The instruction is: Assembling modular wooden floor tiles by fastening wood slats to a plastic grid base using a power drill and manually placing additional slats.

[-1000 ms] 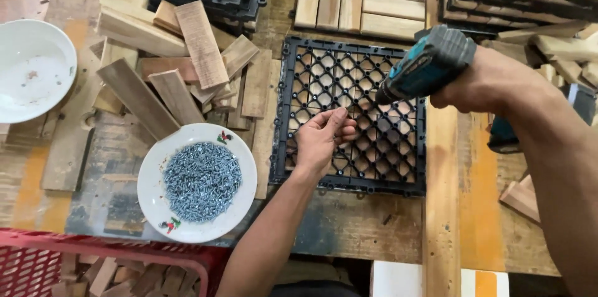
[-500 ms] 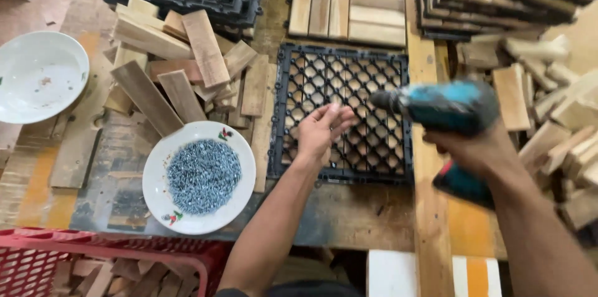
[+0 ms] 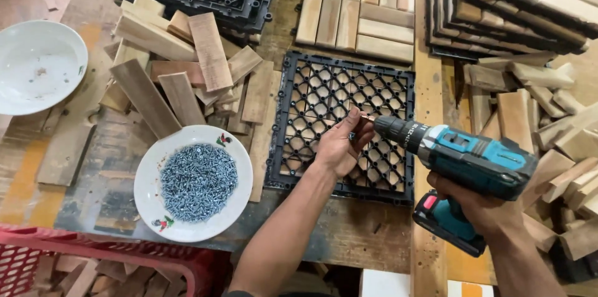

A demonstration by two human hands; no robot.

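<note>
Head view: left hand (image 3: 339, 147) pinches screw (image 3: 361, 118) at drill (image 3: 461, 159) tip; right hand (image 3: 476, 207) clenched round drill handle, above black grid tile (image 3: 311, 94).

Worn, paint-stained wooden workbench (image 3: 349, 241) under even light, red plastic crate (image 3: 93, 266) alongside.

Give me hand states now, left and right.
Left hand: fingers pinched at the drill's bit tip, apparently on a small screw.
Right hand: closed on the teal cordless drill.

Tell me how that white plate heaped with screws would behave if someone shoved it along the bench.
The white plate would probably slide as one rigid piece, being shallow and flat-based. The screws likely make it heavy, and the loose heap may spill over the low rim.
</note>
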